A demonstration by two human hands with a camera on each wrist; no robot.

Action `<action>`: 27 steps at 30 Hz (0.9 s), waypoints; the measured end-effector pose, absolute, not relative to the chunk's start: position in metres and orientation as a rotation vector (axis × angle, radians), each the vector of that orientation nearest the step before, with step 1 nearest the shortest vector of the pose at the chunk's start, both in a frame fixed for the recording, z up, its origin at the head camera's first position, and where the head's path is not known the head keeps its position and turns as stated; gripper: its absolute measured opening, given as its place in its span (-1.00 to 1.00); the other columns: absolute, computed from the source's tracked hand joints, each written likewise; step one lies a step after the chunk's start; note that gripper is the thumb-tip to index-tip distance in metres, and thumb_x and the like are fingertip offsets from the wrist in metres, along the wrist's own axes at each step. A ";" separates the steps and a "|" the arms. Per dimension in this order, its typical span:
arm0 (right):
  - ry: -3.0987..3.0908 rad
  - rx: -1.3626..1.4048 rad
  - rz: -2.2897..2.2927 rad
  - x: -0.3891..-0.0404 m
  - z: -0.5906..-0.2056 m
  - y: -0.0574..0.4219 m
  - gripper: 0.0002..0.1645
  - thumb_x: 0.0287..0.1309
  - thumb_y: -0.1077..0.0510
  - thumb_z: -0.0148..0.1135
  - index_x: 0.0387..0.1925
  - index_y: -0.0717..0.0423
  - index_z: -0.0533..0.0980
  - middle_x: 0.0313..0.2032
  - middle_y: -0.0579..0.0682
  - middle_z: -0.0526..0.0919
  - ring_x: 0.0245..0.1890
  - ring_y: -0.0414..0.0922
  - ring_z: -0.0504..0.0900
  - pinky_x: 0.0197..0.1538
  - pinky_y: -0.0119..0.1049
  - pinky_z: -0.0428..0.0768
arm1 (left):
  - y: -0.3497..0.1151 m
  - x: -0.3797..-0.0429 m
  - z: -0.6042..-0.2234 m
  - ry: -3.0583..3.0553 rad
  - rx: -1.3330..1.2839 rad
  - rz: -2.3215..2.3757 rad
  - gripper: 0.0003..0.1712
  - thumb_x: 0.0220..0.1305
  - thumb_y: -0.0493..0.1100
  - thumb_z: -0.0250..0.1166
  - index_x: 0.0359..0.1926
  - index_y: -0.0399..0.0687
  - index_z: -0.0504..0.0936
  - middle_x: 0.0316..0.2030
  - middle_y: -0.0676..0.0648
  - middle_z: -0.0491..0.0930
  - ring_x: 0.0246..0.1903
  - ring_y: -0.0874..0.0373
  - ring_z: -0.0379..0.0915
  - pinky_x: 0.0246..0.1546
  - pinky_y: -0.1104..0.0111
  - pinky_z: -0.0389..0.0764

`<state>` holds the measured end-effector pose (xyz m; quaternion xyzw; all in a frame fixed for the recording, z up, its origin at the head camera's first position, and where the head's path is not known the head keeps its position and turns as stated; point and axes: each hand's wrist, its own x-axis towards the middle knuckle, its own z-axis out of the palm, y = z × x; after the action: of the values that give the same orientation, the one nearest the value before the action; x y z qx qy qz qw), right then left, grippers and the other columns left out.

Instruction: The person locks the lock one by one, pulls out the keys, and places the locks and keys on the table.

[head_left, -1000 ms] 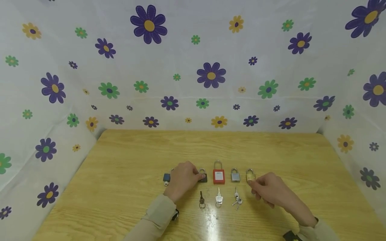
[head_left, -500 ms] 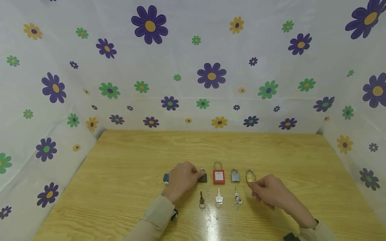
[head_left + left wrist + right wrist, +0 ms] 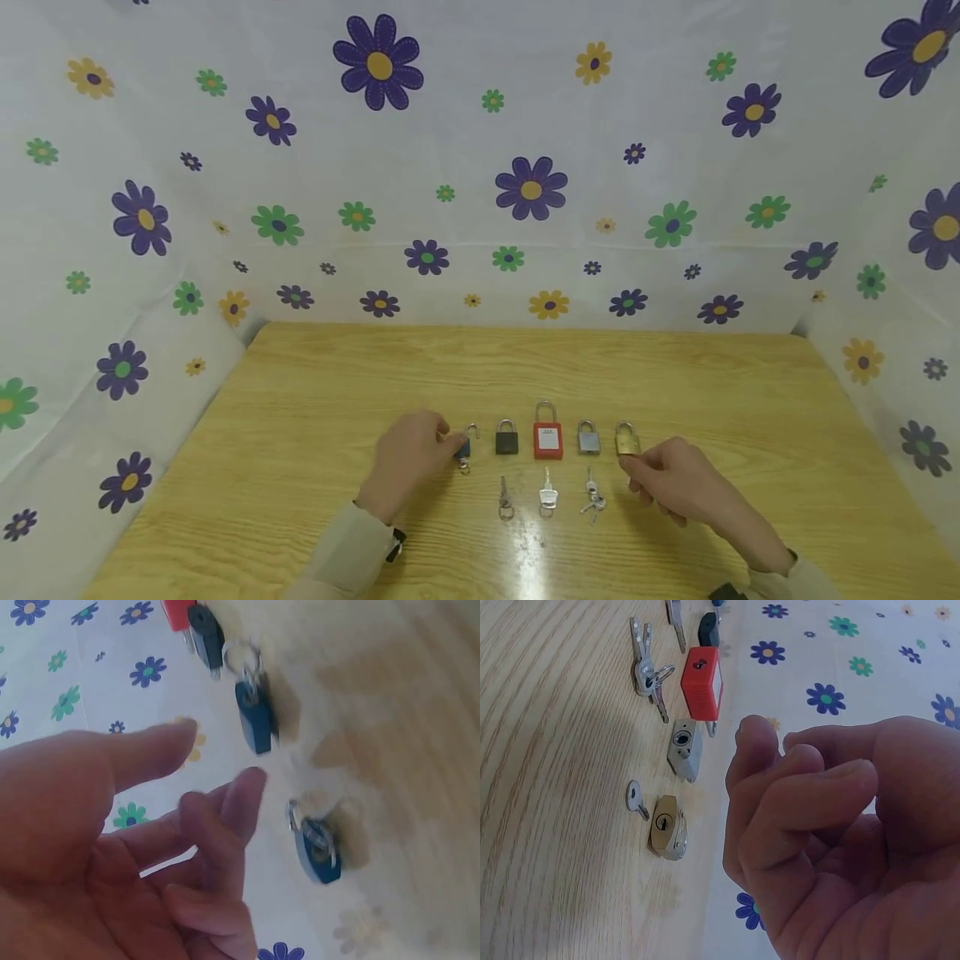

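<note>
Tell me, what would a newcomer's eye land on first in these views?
Probably the red padlock with its long shackle, mid-row between the black padlock and the silver padlock. The boldly flowered cloth behind the wooden table likely comes next. Then the hands: the left hand at a blue padlock, the right hand near the brass padlock.

Pale wood grain across the counter (image 3: 375,367), smooth and sheened, glaring white in one reflection. On the red padlock (image 3: 700,688), smooth plastic by its look, with a matt, paper-like label (image 3: 549,438) and a bright metal shackle (image 3: 545,405). Softly shiny metal on the brass-coloured padlock (image 3: 661,834); duller grey metal on the silver padlock (image 3: 680,763). Dark, matt finish on the black padlock (image 3: 507,444); smooth, coated-looking blue on the blue padlocks (image 3: 256,724). Bare, shiny metal in the keys (image 3: 643,679). Matt cloth in the sleeves (image 3: 341,552).
</note>
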<state>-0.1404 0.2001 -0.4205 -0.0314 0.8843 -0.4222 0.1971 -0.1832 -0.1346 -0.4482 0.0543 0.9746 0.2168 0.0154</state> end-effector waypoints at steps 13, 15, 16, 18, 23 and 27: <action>2.453 -0.139 -1.174 -0.137 -0.425 0.207 -0.45 0.40 -0.03 0.06 -0.61 0.23 0.60 -0.71 -0.02 0.59 -0.88 -0.33 0.20 -0.80 -0.51 0.26 | -0.117 -0.180 -0.465 3.070 0.208 0.589 -0.43 0.13 -0.04 0.42 -0.79 0.02 0.25 -0.80 0.08 0.12 -0.82 0.26 0.03 -0.86 0.45 0.07; 2.451 -0.168 -1.180 -0.136 -0.426 0.208 -0.44 0.40 -0.04 0.05 -0.62 0.23 0.60 -0.72 -0.04 0.58 -0.88 -0.33 0.20 -0.80 -0.52 0.26 | -0.117 -0.180 -0.465 3.066 0.208 0.598 -0.42 0.11 -0.06 0.45 -0.79 0.01 0.24 -0.81 0.08 0.11 -0.83 0.26 0.02 -0.87 0.46 0.06; 2.449 -0.181 -1.183 -0.136 -0.426 0.208 -0.44 0.40 -0.04 0.05 -0.62 0.23 0.60 -0.72 -0.04 0.57 -0.88 -0.33 0.19 -0.80 -0.52 0.25 | -0.116 -0.181 -0.465 3.060 0.208 0.617 -0.41 0.10 -0.08 0.45 -0.79 0.01 0.23 -0.81 0.08 0.10 -0.83 0.26 0.00 -0.87 0.46 0.05; 2.451 -0.210 -1.189 -0.135 -0.427 0.209 -0.43 0.40 -0.04 0.05 -0.62 0.24 0.59 -0.72 -0.04 0.57 -0.88 -0.33 0.20 -0.80 -0.52 0.25 | -0.116 -0.182 -0.465 3.043 0.211 0.669 -0.39 0.08 -0.11 0.47 -0.81 0.03 0.19 -0.82 0.10 0.07 -0.84 0.28 -0.02 -0.87 0.48 0.04; 2.447 -0.225 -1.196 -0.134 -0.427 0.210 -0.44 0.39 -0.03 0.06 -0.62 0.25 0.59 -0.72 -0.04 0.57 -0.88 -0.32 0.21 -0.80 -0.53 0.26 | -0.117 -0.186 -0.464 2.994 0.220 0.782 -0.32 0.03 -0.19 0.49 -0.87 0.07 0.14 -0.87 0.14 0.01 -0.87 0.32 -0.08 -0.89 0.51 0.00; 2.447 -0.213 -1.187 -0.134 -0.427 0.210 -0.45 0.40 -0.02 0.06 -0.62 0.24 0.59 -0.73 -0.05 0.55 -0.87 -0.32 0.21 -0.79 -0.52 0.27 | -0.118 -0.187 -0.463 2.952 0.221 0.841 -0.31 0.01 -0.22 0.49 -0.94 0.07 0.16 -0.92 0.15 0.02 -0.91 0.34 -0.10 -0.91 0.52 -0.01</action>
<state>-0.1339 0.2096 -0.4267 -0.0765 0.8778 -0.4257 0.2056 -0.1870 -0.1179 -0.4625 0.0718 0.9587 0.2732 0.0321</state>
